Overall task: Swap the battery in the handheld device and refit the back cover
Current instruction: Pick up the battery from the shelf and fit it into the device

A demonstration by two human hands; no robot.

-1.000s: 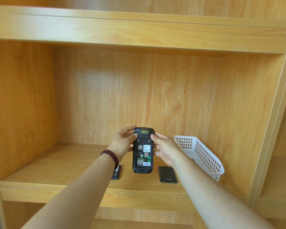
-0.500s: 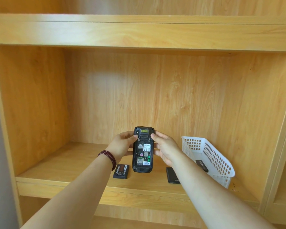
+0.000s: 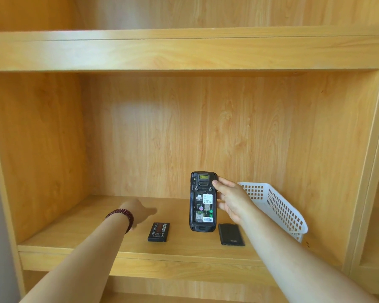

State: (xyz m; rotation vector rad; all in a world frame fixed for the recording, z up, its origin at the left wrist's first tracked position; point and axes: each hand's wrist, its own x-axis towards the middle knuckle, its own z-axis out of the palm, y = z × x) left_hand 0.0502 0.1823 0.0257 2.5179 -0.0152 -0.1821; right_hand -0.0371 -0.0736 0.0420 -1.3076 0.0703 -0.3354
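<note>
- The right hand point(image 3: 232, 202) grasps the black handheld device point(image 3: 203, 202) by its right edge: the thumb lies on the upper back near the top, and the other fingers point(image 3: 221, 199) wrap round the side behind it.
- The device stands upright in the air above the shelf, its open back towards the camera. The battery bay is bare, showing small labels, a barcode sticker and green round marks; a small yellow-green window sits near the top.
- The left hand point(image 3: 138, 212) is released, palm down and fingers stretched forward, holding nothing. It hovers low over the wooden shelf board point(image 3: 85, 228), left of the device and apart from it; its outline is blurred.
- A dark red bead bracelet point(image 3: 123, 216) circles the left wrist.
- A flat black rectangular battery with a reddish label point(image 3: 159, 232) lies on the shelf board just right of the left hand, between that hand and the device; the hand does not touch it.
- A flat dark back cover with small pale lettering point(image 3: 230, 234) lies on the board below and right of the device, partly beside the right forearm.
- A white plastic lattice basket point(image 3: 278, 208) leans tilted against the right wall of the light wooden shelving unit point(image 3: 184, 51), behind the right hand. What it holds cannot be told.
</note>
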